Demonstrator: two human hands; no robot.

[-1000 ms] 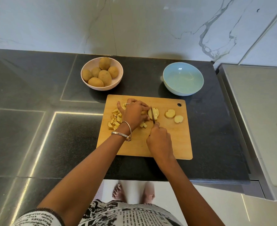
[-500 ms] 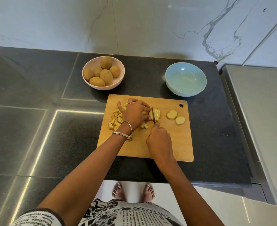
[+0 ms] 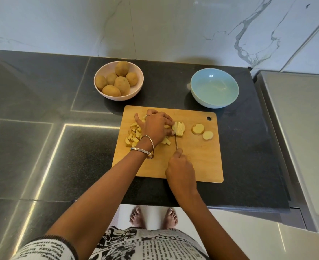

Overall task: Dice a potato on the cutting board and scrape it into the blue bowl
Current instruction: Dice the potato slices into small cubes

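Potato point(image 3: 179, 129) lies on the board point(image 3: 201, 158); left hand point(image 3: 156, 126) curls onto it, right hand point(image 3: 181, 170) grips the knife point(image 3: 176, 140); blue bowl point(image 3: 214, 88) stands beyond.

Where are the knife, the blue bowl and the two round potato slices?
knife point(image 3: 176, 140): head view, on the thin blade.
blue bowl point(image 3: 201, 99): head view, on the front outer wall.
potato slices point(image 3: 198, 129): head view, on the cut face of the larger slice; the other lies beside it on the board.

Cutting board point(image 3: 198, 166) lies before 2 bowls: potato bowl point(image 3: 136, 91) left, empty bowl point(image 3: 201, 98) right.
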